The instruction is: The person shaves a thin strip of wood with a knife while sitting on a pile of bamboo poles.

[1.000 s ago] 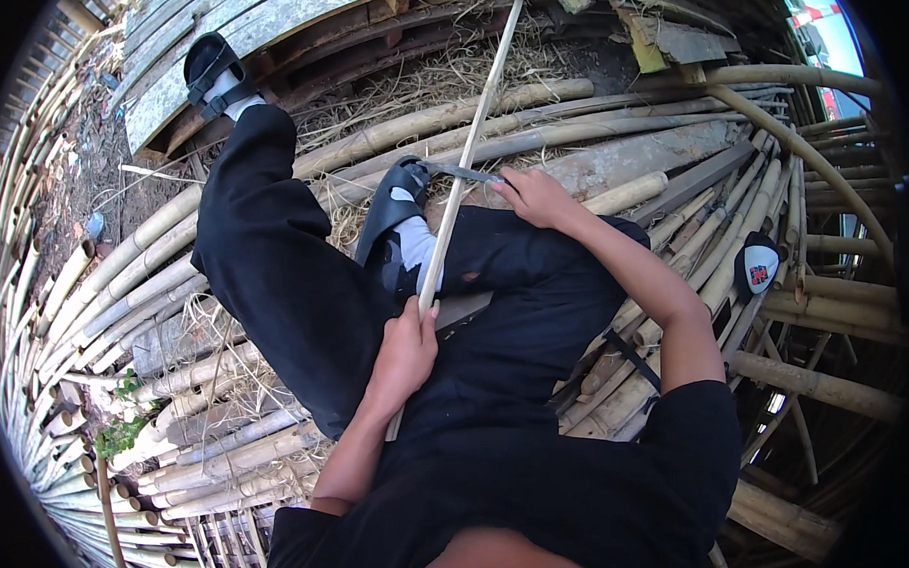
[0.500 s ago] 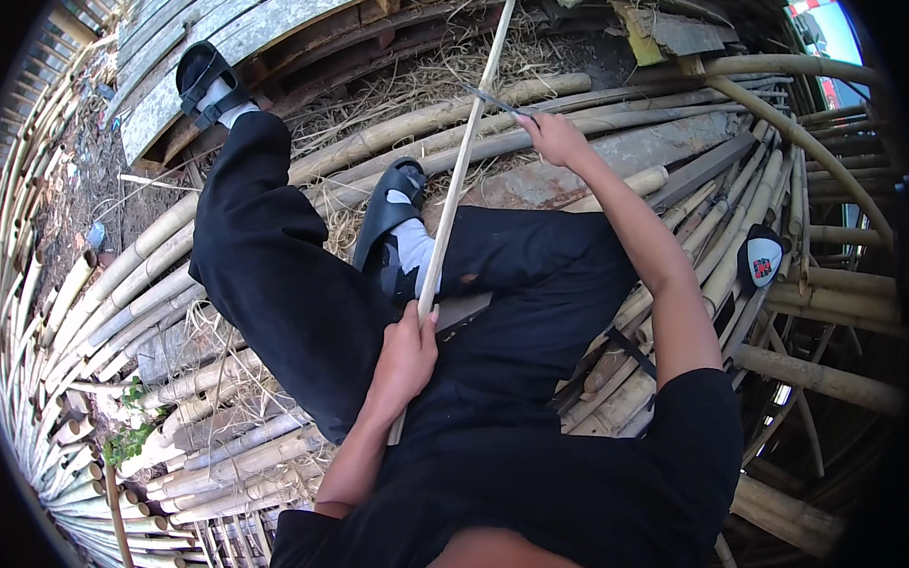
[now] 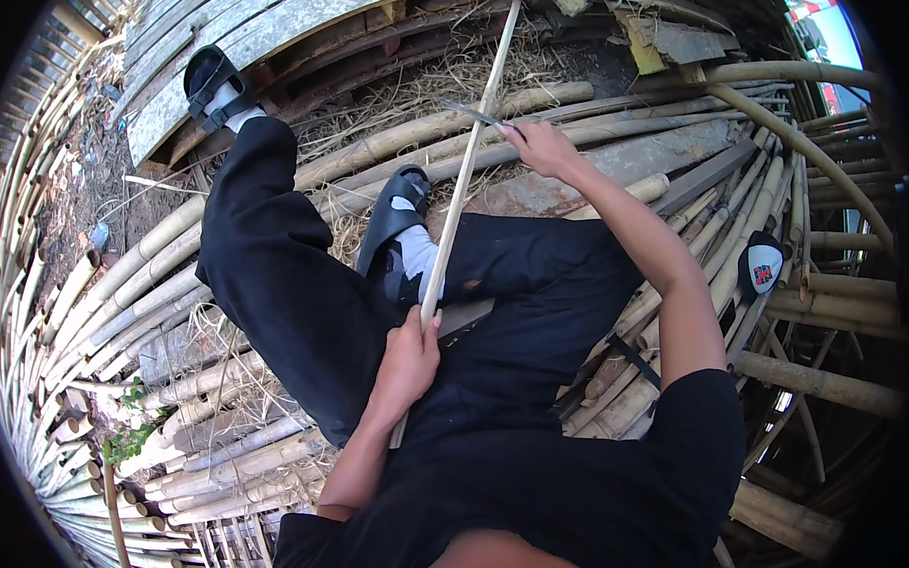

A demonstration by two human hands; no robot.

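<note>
A long pale bamboo strip (image 3: 463,174) runs slantwise from my lap to the wooden platform at the top. My left hand (image 3: 407,364) is closed round its lower part, above my thigh. The strip's short lower end shows below that hand. In my right hand (image 3: 544,148) is a knife (image 3: 476,114), gripped by its handle, which the fingers mostly hide. Its narrow blade lies across the strip's upper part and points left. Whether the edge bites into the strip is too small to tell.
Bamboo poles (image 3: 409,135) lie beyond my sandalled feet, with dry shavings (image 3: 457,72) scattered among them. A weathered plank platform (image 3: 295,27) stands at the far side. Stacked bamboo (image 3: 85,317) fills the left. A cap (image 3: 760,263) rests on poles at the right.
My right hand and the knife have moved a little nearer to me along the strip. The left hand keeps its hold in nearly the same place.
</note>
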